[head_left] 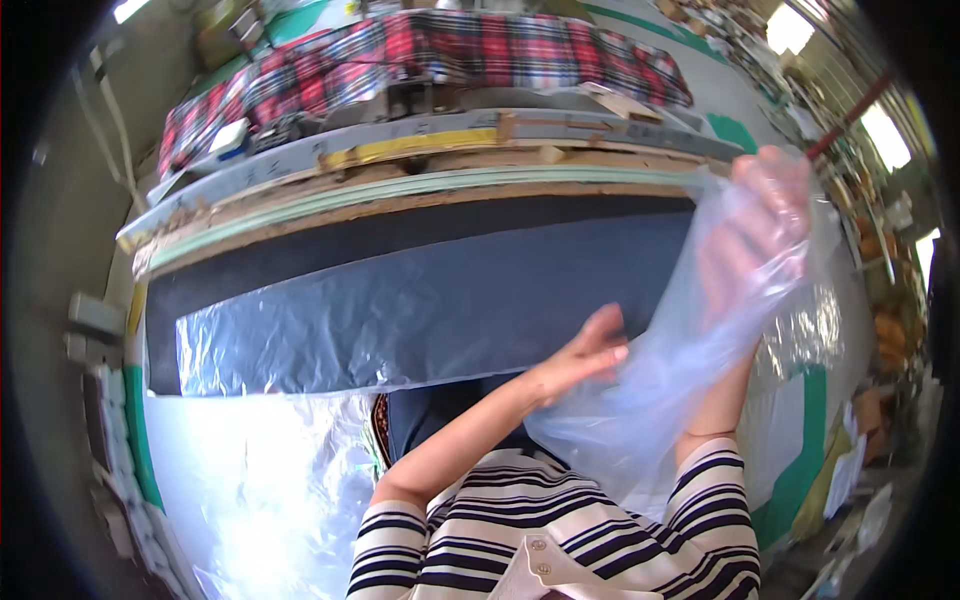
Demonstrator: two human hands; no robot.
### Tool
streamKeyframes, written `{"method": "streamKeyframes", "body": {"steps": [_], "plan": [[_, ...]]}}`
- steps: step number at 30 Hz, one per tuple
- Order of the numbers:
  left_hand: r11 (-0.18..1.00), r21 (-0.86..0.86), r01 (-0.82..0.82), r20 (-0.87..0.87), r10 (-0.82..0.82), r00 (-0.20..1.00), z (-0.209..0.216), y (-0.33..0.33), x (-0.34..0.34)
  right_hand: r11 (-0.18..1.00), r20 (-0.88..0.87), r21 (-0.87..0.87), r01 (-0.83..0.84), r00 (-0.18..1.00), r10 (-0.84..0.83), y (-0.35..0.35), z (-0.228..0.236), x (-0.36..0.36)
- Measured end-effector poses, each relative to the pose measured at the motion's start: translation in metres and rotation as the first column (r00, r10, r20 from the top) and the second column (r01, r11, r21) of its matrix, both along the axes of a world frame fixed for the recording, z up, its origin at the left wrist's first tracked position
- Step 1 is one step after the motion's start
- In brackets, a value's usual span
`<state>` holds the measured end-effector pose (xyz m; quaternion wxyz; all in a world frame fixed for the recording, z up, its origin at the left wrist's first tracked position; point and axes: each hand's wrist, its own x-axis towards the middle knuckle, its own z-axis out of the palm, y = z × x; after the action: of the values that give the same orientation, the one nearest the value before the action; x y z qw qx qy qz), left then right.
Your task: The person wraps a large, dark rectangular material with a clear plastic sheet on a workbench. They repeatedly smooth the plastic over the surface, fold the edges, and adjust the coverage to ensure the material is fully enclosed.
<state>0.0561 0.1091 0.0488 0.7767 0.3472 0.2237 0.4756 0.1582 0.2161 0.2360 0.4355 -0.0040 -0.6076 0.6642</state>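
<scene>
My right hand (755,230) is raised at the right, seen through clear plastic film (660,370). Its fingers look curled, and the film hangs from it in loose folds toward my waist. Nearer the middle, my left hand (592,352) has its thumb apart from its fingers, slightly blurred, beside the film's left edge. Whether it touches the film I cannot tell. In front of me a long dark panel (450,215) lies on the bench, with a sheet of clear film (330,320) spread over much of it.
Pale green strips (420,180) and a grey beam (420,130) with a yellow section run behind the panel. Farther back lies a red plaid cloth (480,45). Shiny plastic sheeting (270,490) is at lower left. Stacked goods (875,330) line the right side.
</scene>
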Motion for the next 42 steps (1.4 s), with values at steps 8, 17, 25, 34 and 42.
{"method": "streamKeyframes", "body": {"steps": [8, 17, 25, 34, 42], "plan": [[0.509, 0.601, -0.616, -0.503, 0.840, 0.203, 0.041, -0.088, -0.159, 0.735, -0.335, 0.039, 0.677, 0.702, -0.629, 0.013, 0.005, -0.048], [0.040, 0.408, -0.912, -0.728, 0.617, -0.299, -0.054, -0.282, -0.385, 0.379, 0.394, 0.903, -0.203, 0.742, -0.542, -0.052, -0.167, -0.210], [0.035, 0.106, -0.994, -0.790, 0.611, -0.063, -0.046, -0.330, -0.344, 0.352, 0.265, 0.908, -0.229, 0.963, -0.058, -0.144, -0.160, -0.398], [0.035, 0.707, -0.706, -0.685, 0.280, -0.673, 0.005, -0.317, -0.389, 0.175, 0.391, 0.916, -0.361, 0.902, -0.184, -0.186, -0.219, -0.432], [0.388, 0.716, -0.581, -0.562, -0.175, -0.808, -0.021, -0.237, -0.476, 0.145, 0.406, 0.913, -0.382, 0.890, -0.209, -0.187, -0.210, -0.416]]}}
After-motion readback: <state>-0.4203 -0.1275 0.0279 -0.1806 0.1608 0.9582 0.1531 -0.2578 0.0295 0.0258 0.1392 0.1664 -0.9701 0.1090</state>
